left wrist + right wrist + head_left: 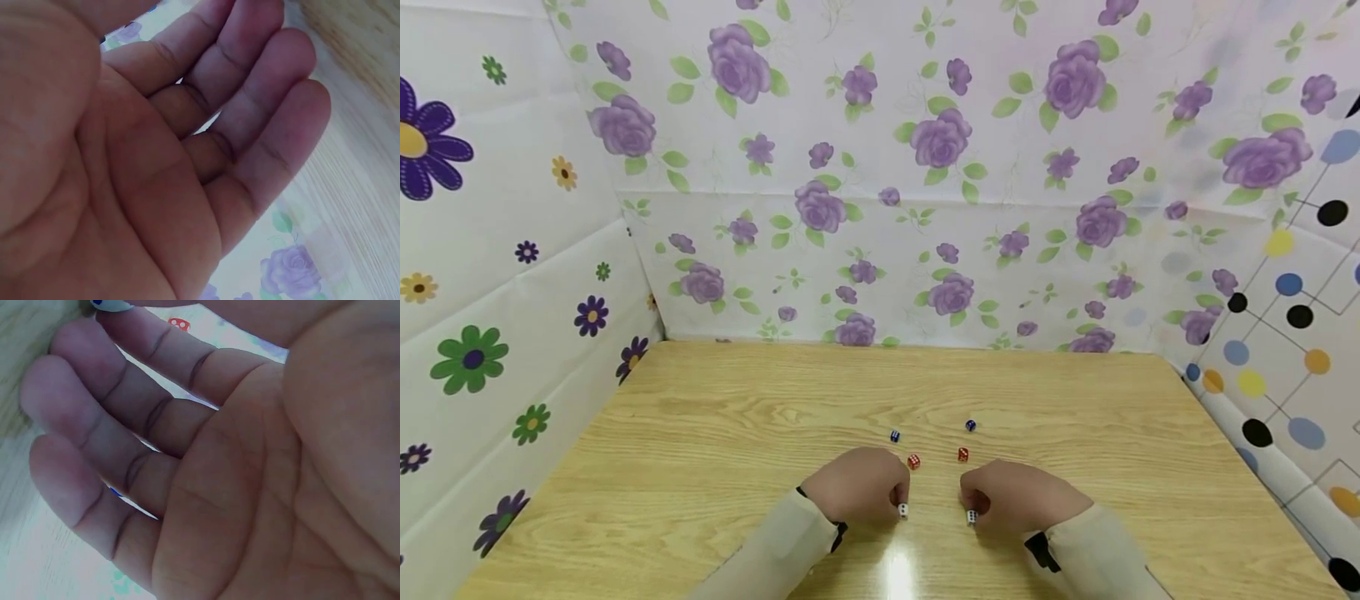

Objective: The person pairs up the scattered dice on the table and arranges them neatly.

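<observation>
Near the front middle of the table, my left hand pinches a white die between thumb and fingertips. A second white die is pinched in my right hand, a short way to the right; its edge shows at the top of the right wrist view. In the left wrist view the curved fingers show, while that hand's die is hidden. Just beyond the hands lie two red dice, the left one close to my left knuckles and the right one ahead of my right hand.
Farther back on the wooden table sit two blue dice, one on the left and one on the right. Flower-patterned cloth rises behind the table, with patterned cloth along both sides too.
</observation>
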A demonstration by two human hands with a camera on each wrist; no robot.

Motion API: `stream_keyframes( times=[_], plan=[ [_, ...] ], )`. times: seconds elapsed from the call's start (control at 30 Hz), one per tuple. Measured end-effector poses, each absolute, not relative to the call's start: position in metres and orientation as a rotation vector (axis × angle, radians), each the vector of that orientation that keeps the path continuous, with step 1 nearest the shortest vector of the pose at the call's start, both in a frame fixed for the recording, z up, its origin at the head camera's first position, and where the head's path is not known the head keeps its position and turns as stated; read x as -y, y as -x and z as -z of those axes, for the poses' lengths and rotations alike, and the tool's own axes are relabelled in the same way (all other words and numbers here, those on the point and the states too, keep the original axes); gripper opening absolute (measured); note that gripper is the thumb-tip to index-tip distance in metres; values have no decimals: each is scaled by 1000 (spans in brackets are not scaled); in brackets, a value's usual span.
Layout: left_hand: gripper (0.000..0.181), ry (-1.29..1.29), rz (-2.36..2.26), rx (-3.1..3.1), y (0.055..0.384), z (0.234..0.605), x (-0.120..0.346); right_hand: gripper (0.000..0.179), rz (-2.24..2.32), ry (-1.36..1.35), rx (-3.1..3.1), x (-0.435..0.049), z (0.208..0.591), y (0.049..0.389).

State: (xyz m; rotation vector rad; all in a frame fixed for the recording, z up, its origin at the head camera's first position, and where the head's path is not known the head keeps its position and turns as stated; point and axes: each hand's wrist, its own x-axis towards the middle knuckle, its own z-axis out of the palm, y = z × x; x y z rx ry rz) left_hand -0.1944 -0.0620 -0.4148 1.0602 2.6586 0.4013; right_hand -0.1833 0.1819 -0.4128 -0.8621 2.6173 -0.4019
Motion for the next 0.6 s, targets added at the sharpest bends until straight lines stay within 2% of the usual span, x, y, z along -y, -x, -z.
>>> stream_keyframes(
  times=[0.4, 0.6],
  plan=[
    [12, -1091, -454, -2618, 198, 410, 64, 13, 450, 803, -2617, -188, 408, 184],
    [16, -1132, -426, -2619, 198, 414, 61, 13, 455, 820, -2598, -186, 413, 185]
  ],
)
